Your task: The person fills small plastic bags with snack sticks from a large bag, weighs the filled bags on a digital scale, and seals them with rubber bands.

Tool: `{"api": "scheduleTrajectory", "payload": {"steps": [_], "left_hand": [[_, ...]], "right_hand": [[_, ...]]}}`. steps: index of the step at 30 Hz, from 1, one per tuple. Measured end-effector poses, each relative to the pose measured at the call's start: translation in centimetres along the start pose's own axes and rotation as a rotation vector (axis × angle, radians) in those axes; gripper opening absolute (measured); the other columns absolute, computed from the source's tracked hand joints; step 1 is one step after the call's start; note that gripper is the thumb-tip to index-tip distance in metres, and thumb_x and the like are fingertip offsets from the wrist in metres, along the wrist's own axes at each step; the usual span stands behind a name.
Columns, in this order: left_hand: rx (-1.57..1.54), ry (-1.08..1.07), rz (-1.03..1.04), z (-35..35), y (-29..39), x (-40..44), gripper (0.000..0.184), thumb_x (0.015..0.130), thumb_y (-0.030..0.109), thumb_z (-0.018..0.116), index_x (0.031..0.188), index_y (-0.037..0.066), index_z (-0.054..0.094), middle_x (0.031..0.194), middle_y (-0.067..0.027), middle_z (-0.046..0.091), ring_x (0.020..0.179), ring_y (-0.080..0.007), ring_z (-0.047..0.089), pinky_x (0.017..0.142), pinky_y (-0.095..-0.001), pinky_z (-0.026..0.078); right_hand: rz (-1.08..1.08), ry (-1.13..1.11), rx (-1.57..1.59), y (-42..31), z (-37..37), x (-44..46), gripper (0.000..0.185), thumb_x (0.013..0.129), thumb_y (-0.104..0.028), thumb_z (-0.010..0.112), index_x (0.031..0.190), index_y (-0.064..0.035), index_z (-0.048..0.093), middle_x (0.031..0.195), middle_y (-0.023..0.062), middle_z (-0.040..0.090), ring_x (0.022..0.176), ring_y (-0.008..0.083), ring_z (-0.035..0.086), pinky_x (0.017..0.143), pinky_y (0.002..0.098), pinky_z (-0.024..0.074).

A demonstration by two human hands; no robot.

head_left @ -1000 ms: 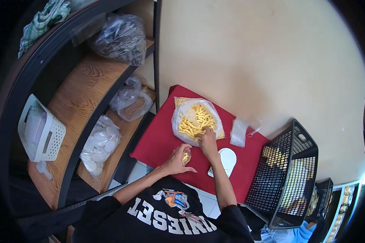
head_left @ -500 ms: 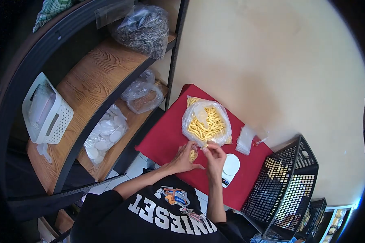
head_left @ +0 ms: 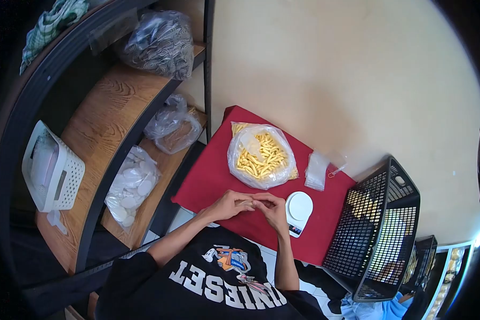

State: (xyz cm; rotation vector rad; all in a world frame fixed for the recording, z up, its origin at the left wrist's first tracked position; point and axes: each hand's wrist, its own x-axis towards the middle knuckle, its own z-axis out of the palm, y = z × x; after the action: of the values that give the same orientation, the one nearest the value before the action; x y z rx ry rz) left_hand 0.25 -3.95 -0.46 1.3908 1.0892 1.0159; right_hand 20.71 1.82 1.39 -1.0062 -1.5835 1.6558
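Observation:
My left hand (head_left: 229, 206) is closed around a small clear plastic bag (head_left: 246, 204), mostly covered by my fingers. My right hand (head_left: 273, 209) meets it, its fingers pinched at the bag's edge. Just beyond my hands stands a large open plastic bag (head_left: 233, 162) full of yellow, finger-shaped snack pieces (head_left: 264, 160), with a translucent scoop-like piece lying among them. Beside my right hand sits a white kitchen scale (head_left: 300, 207) with a round plate.
A red-covered table (head_left: 208, 178) carries these things, along with a stack of clear bags (head_left: 317, 172). Black plastic crates (head_left: 357, 224) stand at the right. On the left, wooden shelves (head_left: 106, 114) hold a white basket (head_left: 64, 178) and several filled plastic bags (head_left: 133, 184). A wall lies behind.
My right hand has come back from the large bag's near edge to the small bag. Both hands are now together, nearer my body, and the view has shifted slightly.

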Motion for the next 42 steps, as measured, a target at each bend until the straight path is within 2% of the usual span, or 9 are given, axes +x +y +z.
{"api": "scheduleTrajectory", "payload": {"steps": [4, 9, 12, 14, 17, 25, 30, 34, 42], "left_hand": [[-0.098, 0.030, -0.163, -1.9, -0.7, 0.4, 0.024, 0.100, 0.015, 0.067, 0.118, 0.000, 0.074, 0.104, -0.0074, 0.077, 0.095, -0.0090, 0.069, 0.084, -0.0282, 0.056], [-0.139, 0.081, -0.185, -1.3, -0.4, 0.3, 0.021, 0.100, 0.018, 0.069, 0.107, 0.000, 0.077, 0.089, 0.0005, 0.075, 0.082, -0.0042, 0.063, 0.070, -0.0245, 0.053], [-0.056, 0.125, -0.136, -0.6, -0.2, 0.2, 0.020, 0.094, 0.018, 0.076, 0.104, 0.001, 0.078, 0.092, -0.0044, 0.078, 0.086, -0.0064, 0.067, 0.078, -0.0264, 0.055], [0.007, 0.181, -0.158, 0.2, 0.9, 0.1, 0.020, 0.092, 0.017, 0.078, 0.102, 0.000, 0.079, 0.092, -0.0066, 0.078, 0.085, -0.0080, 0.069, 0.078, -0.0273, 0.056], [0.030, 0.148, -0.135, 1.4, 0.0, 0.3, 0.018, 0.091, 0.014, 0.078, 0.101, -0.001, 0.078, 0.094, -0.0077, 0.079, 0.087, -0.0091, 0.070, 0.078, -0.0268, 0.057], [-0.243, 0.185, -0.120, 4.5, 0.1, 1.4, 0.015, 0.094, 0.009, 0.075, 0.104, -0.002, 0.077, 0.097, -0.0095, 0.078, 0.088, -0.0114, 0.072, 0.078, -0.0250, 0.057], [-0.139, 0.200, -0.096, 5.5, 1.1, 1.6, 0.016, 0.093, 0.010, 0.075, 0.104, -0.002, 0.077, 0.094, -0.0093, 0.078, 0.085, -0.0112, 0.072, 0.077, -0.0255, 0.057], [0.078, 0.273, -0.003, 6.5, 1.1, 1.7, 0.016, 0.091, 0.012, 0.078, 0.101, 0.000, 0.079, 0.090, -0.0080, 0.079, 0.081, -0.0103, 0.071, 0.075, -0.0266, 0.057], [0.152, 0.373, 0.006, 6.5, 2.7, 1.1, 0.015, 0.090, 0.013, 0.078, 0.099, 0.002, 0.079, 0.090, -0.0081, 0.079, 0.082, -0.0107, 0.072, 0.075, -0.0274, 0.057]], "right_hand": [[0.014, -0.002, 0.175, 0.4, 0.2, 0.1, 0.018, 0.091, 0.002, 0.073, 0.109, 0.0061, 0.074, 0.103, 0.0121, 0.075, 0.093, 0.0140, 0.069, 0.083, 0.0280, 0.0564], [0.019, 0.034, 0.088, -0.6, 0.4, -1.3, 0.013, 0.089, 0.003, 0.073, 0.101, 0.0051, 0.075, 0.094, 0.0076, 0.074, 0.086, 0.0120, 0.068, 0.079, 0.0274, 0.0562], [-0.048, 0.068, 0.008, 1.9, -0.4, -2.0, 0.011, 0.088, 0.005, 0.071, 0.099, 0.0047, 0.074, 0.093, 0.0072, 0.074, 0.086, 0.0122, 0.068, 0.078, 0.0282, 0.0572], [-0.023, 0.132, 0.148, 1.6, -0.1, -2.6, 0.010, 0.090, 0.005, 0.072, 0.099, 0.0060, 0.074, 0.092, 0.0084, 0.074, 0.084, 0.0135, 0.070, 0.077, 0.0288, 0.0584], [-0.002, 0.219, 0.079, 1.9, -1.0, -3.5, 0.009, 0.088, 0.005, 0.074, 0.096, 0.0065, 0.075, 0.088, 0.0093, 0.075, 0.080, 0.0135, 0.070, 0.075, 0.0273, 0.0581], [0.017, 0.445, 0.250, 2.8, -4.0, -5.7, 0.011, 0.086, 0.008, 0.073, 0.096, 0.0079, 0.075, 0.086, 0.0107, 0.075, 0.079, 0.0148, 0.071, 0.071, 0.0261, 0.0574], [0.012, 0.365, 0.268, 2.7, -6.1, -6.6, 0.010, 0.087, 0.006, 0.074, 0.097, 0.0091, 0.075, 0.088, 0.0114, 0.075, 0.079, 0.0150, 0.071, 0.071, 0.0261, 0.0575], [-0.007, 0.270, 0.161, 3.2, -6.4, -6.2, 0.010, 0.088, 0.004, 0.075, 0.097, 0.0081, 0.075, 0.087, 0.0110, 0.075, 0.079, 0.0130, 0.069, 0.071, 0.0255, 0.0568], [-0.021, 0.215, -0.076, 1.2, -4.9, -5.4, 0.008, 0.085, 0.004, 0.073, 0.093, 0.0051, 0.076, 0.085, 0.0062, 0.074, 0.079, 0.0099, 0.066, 0.074, 0.0249, 0.0544]]}}
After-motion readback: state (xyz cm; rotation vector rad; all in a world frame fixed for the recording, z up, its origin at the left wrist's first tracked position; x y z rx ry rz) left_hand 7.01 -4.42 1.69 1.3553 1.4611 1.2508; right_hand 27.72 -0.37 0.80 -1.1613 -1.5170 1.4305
